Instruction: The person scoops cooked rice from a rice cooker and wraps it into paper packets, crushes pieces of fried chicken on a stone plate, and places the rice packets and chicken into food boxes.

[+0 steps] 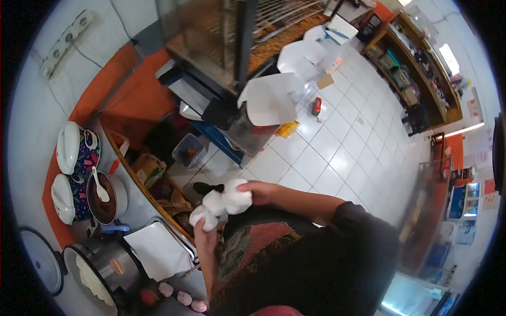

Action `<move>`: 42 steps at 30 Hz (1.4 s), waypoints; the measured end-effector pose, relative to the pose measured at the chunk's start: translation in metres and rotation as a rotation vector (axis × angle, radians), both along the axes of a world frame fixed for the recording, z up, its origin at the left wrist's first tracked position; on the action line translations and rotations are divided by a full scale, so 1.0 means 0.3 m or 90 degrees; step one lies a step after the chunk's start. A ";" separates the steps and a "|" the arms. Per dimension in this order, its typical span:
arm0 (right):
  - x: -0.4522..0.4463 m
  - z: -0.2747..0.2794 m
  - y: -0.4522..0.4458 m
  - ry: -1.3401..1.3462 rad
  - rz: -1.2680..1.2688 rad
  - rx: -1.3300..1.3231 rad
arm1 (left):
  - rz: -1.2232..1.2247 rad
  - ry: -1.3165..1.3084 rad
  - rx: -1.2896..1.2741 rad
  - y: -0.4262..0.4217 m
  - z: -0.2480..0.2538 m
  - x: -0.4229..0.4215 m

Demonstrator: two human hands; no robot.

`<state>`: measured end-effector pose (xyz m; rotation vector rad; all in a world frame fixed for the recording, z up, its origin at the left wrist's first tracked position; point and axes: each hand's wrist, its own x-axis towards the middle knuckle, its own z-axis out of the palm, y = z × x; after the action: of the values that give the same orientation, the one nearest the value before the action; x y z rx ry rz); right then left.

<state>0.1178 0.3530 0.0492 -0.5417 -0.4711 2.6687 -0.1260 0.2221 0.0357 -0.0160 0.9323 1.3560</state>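
Note:
Several round white balls, perhaps dough [214, 202], are held touching in a row in front of my dark shirt. My right hand [258, 193] is closed on the ball at the right end. At the lower left end, my left hand [204, 235] grips another of the white balls. White paper [159, 250] lies on a tray to the left of my left hand. Below the paper, several small pinkish-white pieces [184, 298] sit on the counter.
At the left are a pot of brown filling [106, 199] with a white spoon [100, 188], a large pot [113, 268], a lid [40, 259] and two flowered containers [79, 148]. A white chair [270, 100] and glass cabinet [203, 42] stand ahead.

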 end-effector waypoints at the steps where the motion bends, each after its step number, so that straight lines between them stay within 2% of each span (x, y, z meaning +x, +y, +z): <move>1: 0.102 0.022 -0.026 -0.018 -0.059 -0.034 | -0.042 -0.042 0.023 0.040 0.003 0.073; 3: 0.259 0.073 -0.059 -0.005 -0.167 -0.051 | -0.111 -0.057 0.002 0.138 -0.001 0.205; 5: 0.387 0.186 -0.059 -0.011 -0.257 -0.028 | -0.179 -0.028 0.022 0.275 0.111 0.349; 7: 0.499 0.160 -0.011 -0.037 -0.339 0.036 | -0.253 0.026 0.039 0.429 0.138 0.455; 11: 0.665 0.151 0.230 -0.076 -0.375 0.090 | -0.333 0.169 0.084 0.746 0.219 0.635; 15: 0.727 0.135 0.561 -0.070 -0.295 0.125 | -0.261 0.233 0.092 0.950 0.260 0.764; 16: 0.724 0.098 0.651 -0.082 -0.231 0.106 | -0.262 0.305 0.082 0.995 0.255 0.782; 18: 0.716 0.037 0.797 -0.123 -0.127 0.046 | -0.256 0.404 0.041 1.081 0.178 0.808; 19: 0.705 0.011 0.845 -0.113 -0.114 0.042 | -0.245 0.413 0.031 1.110 0.122 0.813; 21: 0.683 -0.067 0.914 -0.205 -0.085 0.077 | -0.248 0.531 0.018 1.111 0.060 0.846; 22: 0.674 -0.114 0.940 -0.193 -0.068 0.044 | -0.190 0.590 -0.031 1.107 0.026 0.862; 23: 0.670 -0.123 0.958 -0.182 -0.077 0.034 | -0.202 0.602 -0.035 1.105 0.045 0.879; 25: 0.694 -0.094 0.943 -0.212 -0.108 0.140 | -0.075 0.583 -0.059 1.075 0.104 0.943; 27: 0.737 0.003 0.897 -0.269 -0.119 0.166 | -0.021 0.576 -0.056 1.040 0.080 0.931; 29: 0.755 0.049 0.850 -0.194 -0.218 0.207 | 0.032 0.576 -0.037 1.033 0.096 0.940; 31: 0.847 0.142 0.804 -0.169 -0.201 0.156 | 0.065 0.625 -0.080 1.015 0.211 0.967; 32: 0.898 0.152 0.772 -0.099 -0.187 0.113 | 0.050 0.613 0.018 1.010 0.271 0.993; 33: 0.950 0.161 0.728 -0.032 -0.174 0.069 | 0.033 0.612 0.025 1.027 0.342 1.008; 35: 1.098 0.189 0.629 -0.028 -0.216 0.036 | -0.151 0.837 0.285 1.114 0.485 1.086; 37: 1.203 0.214 0.580 -0.023 -0.271 0.008 | -0.322 0.942 0.505 1.251 0.660 1.226; 38: 1.267 0.224 0.548 -0.041 -0.284 0.011 | -0.412 1.004 0.559 1.334 0.662 1.293; 39: 1.360 0.243 0.502 -0.068 -0.321 0.017 | -0.459 1.095 0.680 1.423 0.652 1.371; 41: 1.458 0.171 0.449 -0.111 -0.416 -0.022 | -0.653 1.222 0.738 1.598 0.514 1.489; 42: 1.493 0.202 0.428 -0.147 -0.477 -0.032 | -0.831 1.308 0.667 1.672 0.443 1.539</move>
<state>0.5657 0.4814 0.1097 -0.8485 -0.1999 1.9140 0.3358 0.7236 0.1686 2.6274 1.1067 -0.0385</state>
